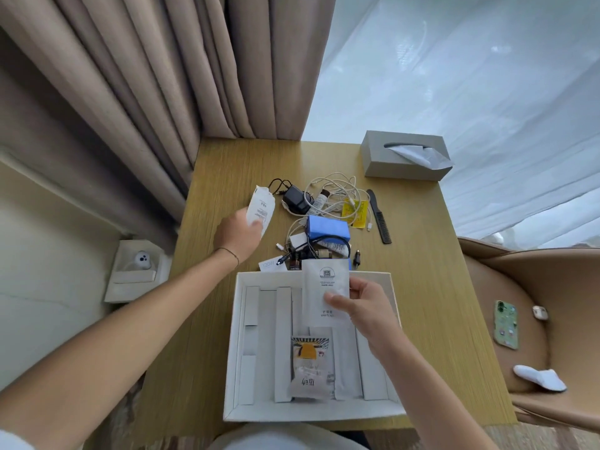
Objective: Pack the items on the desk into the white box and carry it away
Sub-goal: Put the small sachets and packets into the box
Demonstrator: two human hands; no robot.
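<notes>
The white box [238,352] lies open at the desk's near edge, with white dividers and a snack packet [310,368] inside. My right hand [367,306] holds a white vanity-kit sachet [324,287] upright over the box's far side. My left hand [238,233] grips another white sachet [261,207] on the desk, left of the pile. Behind the box lie a black charger [297,199], tangled white cables [337,188], a blue block [328,227], a yellow packet [355,211], a black comb [379,217] and small bottles [297,263].
A grey tissue box [402,157] stands at the desk's far right corner. Beige curtains hang behind on the left, sheer white ones on the right. A tan armchair [535,287] at the right holds a phone [505,324] and a white sock [539,378].
</notes>
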